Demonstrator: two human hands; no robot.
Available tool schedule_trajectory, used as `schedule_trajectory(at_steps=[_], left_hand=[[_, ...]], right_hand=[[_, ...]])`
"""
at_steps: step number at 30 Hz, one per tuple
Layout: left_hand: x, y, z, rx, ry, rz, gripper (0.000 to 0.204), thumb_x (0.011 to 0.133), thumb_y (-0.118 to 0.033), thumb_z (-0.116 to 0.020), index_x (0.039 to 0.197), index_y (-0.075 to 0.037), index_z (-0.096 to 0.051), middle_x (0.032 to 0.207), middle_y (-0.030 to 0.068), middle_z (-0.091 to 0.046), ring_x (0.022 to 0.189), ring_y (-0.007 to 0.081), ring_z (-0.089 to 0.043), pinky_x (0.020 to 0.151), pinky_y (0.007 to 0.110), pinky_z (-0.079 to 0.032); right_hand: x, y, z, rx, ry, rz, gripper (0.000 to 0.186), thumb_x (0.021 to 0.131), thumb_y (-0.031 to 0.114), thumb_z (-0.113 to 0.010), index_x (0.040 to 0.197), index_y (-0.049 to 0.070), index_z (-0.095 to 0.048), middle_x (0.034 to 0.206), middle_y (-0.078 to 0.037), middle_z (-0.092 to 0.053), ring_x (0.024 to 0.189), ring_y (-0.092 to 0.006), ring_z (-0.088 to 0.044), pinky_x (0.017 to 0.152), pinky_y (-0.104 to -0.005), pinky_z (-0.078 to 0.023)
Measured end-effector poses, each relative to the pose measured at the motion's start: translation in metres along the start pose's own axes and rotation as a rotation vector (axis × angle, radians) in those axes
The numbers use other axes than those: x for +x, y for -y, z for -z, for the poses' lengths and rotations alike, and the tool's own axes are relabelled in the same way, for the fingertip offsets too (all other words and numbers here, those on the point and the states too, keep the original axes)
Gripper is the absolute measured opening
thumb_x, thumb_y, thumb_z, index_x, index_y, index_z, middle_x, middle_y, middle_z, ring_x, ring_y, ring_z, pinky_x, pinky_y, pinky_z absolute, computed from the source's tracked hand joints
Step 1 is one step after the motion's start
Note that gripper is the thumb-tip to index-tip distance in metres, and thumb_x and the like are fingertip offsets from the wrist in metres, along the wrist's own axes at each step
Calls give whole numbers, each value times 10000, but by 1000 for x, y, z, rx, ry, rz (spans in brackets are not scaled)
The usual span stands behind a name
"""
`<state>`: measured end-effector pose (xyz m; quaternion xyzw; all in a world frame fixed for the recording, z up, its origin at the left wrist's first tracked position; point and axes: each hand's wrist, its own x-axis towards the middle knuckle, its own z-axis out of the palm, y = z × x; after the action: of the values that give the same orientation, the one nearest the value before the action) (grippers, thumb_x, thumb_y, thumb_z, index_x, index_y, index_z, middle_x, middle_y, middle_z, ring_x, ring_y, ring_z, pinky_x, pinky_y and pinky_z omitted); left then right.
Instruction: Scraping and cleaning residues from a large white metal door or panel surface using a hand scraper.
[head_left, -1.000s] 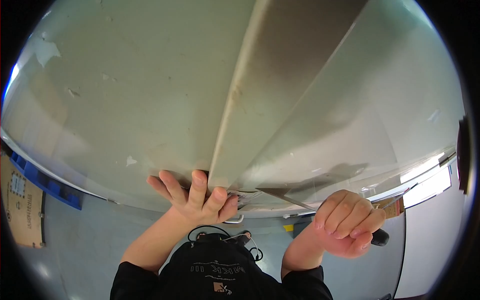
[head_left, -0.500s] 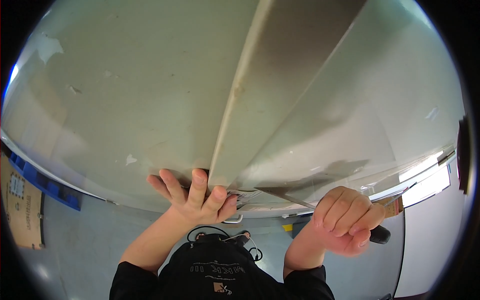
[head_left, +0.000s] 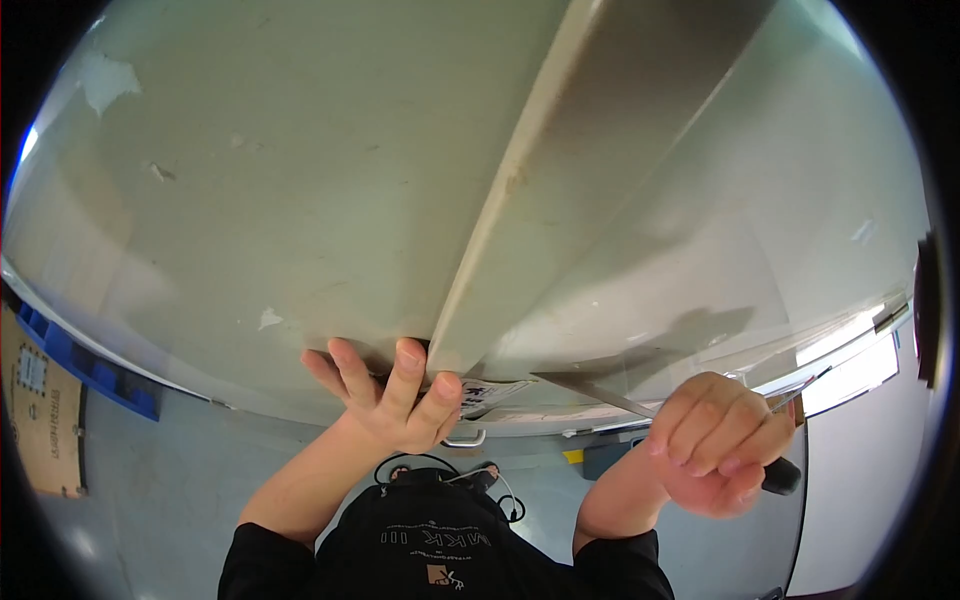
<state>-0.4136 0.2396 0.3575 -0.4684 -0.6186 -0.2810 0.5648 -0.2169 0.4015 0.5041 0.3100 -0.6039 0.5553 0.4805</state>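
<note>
My left hand point(head_left: 395, 405) lies with fingers spread on the pale green table surface point(head_left: 250, 200), its fingertips at the near end of a long pale panel point(head_left: 480, 250). A small printed sheet point(head_left: 490, 395) shows just right of that hand. My right hand point(head_left: 720, 445) is closed around the black handle of a scraper point(head_left: 620, 398), whose thin grey metal blade points left toward the panel's near end. The handle's butt sticks out past my fist. Whether the blade touches the surface I cannot tell; a dark shadow lies beside it.
White torn scraps point(head_left: 270, 318) cling to the table surface. At the left stand a cardboard box point(head_left: 50, 420) and a blue pallet-like piece point(head_left: 90, 370). Below the table's near edge are a white handle point(head_left: 468, 440), a dark grey bin point(head_left: 610, 458) and a dangling cable point(head_left: 510, 490).
My right hand and the scraper have shifted a little right. The panel and my left hand also sit slightly further right, and more of the printed sheet shows.
</note>
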Motion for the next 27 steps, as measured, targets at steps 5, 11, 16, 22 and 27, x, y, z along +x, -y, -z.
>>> schedule_trajectory(at_steps=[5,11,16,22,27], left_hand=[[-2,1,-2,-12,-34,-11,645,1044,-280,-318,1651,-79,-236,1652,307,-269,1456,706,-122,1144,806,-13],[-2,1,-2,2,-49,-15,636,1053,-276,-320,1651,-78,-236,1646,305,-285,1463,694,-130,1154,793,-19],[-3,1,-3,-8,-54,-15,630,1055,-275,-318,1648,-74,-244,1644,308,-286,1459,699,-131,1150,799,-25],[-3,1,-1,-11,-48,-18,626,1053,-270,-314,1643,-71,-255,1643,311,-284,1457,701,-134,1144,806,-31],[2,-9,-7,-36,-135,114,576,1060,-228,-372,1635,-210,-337,1653,131,-381,1509,582,-220,1204,737,-56]], right_hand=[[3,0,-7,-33,34,-98,332,1000,206,-691,803,62,-465,620,-52,-533,439,-191,-474,427,-357,-473],[5,-6,-4,-8,58,-105,305,992,162,-679,808,60,-458,618,-55,-538,438,-189,-473,426,-356,-470],[6,3,-2,-18,45,-75,312,992,157,-676,794,58,-456,606,-63,-535,436,-185,-469,423,-359,-472],[5,0,-3,-17,65,-71,299,998,171,-669,823,55,-457,606,-63,-533,438,-182,-470,430,-356,-475],[1,-2,4,-31,36,-105,312,1004,201,-670,831,57,-454,596,-55,-515,439,-182,-474,429,-356,-480]])
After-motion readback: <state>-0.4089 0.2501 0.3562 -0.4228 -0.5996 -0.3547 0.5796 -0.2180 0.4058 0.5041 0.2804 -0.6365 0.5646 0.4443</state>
